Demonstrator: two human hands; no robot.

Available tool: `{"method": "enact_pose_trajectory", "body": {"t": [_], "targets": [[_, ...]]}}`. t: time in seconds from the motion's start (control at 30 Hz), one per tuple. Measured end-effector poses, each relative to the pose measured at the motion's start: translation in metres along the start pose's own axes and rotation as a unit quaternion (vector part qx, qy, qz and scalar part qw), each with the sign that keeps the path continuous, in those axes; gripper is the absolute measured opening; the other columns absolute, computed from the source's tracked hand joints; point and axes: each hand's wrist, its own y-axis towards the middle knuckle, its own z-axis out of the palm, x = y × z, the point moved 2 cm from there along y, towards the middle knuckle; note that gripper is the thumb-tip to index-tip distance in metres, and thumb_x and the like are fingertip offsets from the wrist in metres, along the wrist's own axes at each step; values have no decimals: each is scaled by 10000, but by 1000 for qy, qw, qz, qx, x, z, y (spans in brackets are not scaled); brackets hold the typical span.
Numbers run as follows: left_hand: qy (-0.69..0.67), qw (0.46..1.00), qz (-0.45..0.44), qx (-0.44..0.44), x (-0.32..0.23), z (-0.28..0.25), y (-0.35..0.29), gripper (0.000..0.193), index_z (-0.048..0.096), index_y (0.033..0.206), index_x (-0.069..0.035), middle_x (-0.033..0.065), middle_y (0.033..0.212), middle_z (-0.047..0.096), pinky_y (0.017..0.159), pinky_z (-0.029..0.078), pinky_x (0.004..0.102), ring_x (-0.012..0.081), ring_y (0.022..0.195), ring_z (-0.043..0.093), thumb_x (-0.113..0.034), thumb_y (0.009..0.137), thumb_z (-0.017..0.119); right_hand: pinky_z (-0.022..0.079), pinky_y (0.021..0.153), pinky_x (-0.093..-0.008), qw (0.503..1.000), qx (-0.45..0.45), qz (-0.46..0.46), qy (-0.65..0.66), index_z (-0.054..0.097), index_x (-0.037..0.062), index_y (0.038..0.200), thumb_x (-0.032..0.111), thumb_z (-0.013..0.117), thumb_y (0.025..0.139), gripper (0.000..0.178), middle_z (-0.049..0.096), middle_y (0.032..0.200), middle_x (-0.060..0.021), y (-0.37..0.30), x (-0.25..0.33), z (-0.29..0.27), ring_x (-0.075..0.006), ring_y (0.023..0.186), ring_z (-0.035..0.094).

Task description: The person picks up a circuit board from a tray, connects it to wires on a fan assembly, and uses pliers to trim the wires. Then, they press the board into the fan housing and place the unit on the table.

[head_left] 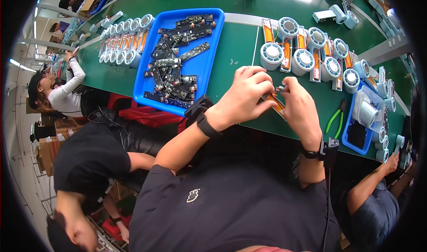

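Left hand [249, 91]: the fingers are bent and the thumb is stretched apart from them, the grip part-way open; whether anything is clamped cannot be told
Right hand [300, 105]: the fingers are curled in, with the tips drawn close to the thumb; what is pinched there is hidden
Narrow flat orange-and-pale part [278, 107]: placed between both hands near the edge of the green table [238, 51], partly covered by them
Beyond the hands: pale-blue cylindrical housings with white round faces [303, 61] are set in rows, flat orange-filled pieces [287, 56] among them
Left side: black circuit-board pieces [167, 63] are heaped in a blue rectangular plastic tray [205, 69]
Right side: green-handled pliers [334, 119] are laid near the right hand
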Motion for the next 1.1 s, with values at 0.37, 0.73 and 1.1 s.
{"method": "enact_pose_trajectory", "body": {"t": [0.37,0.73,1.1], "targets": [[27,998,31,-55,-7,4,-8,100,687,891,-56,82,1107,686,1037,482,520,363,1226,610,-54,814,752,512,944,-402,980,-53,-119,152,603,-29,1256,-67,544,925,338,641,1133,-208,-26,-4,5,-367,1076,636],[310,950,6,41,-51,1,12,117,729,927,-24,124,1213,679,1051,502,585,441,1237,594,-74,833,682,515,948,-412,972,-79,-131,178,646,-2,1236,-63,655,863,378,670,1143,-193,-17,-23,-11,-366,1074,633],[99,992,71,-39,-8,-28,-22,120,739,923,-35,114,1237,682,1071,504,590,439,1281,584,-105,834,699,540,848,-399,978,-102,-135,118,735,1,1081,-6,792,785,302,716,1029,-131,-22,23,-1,-312,982,641]]}}
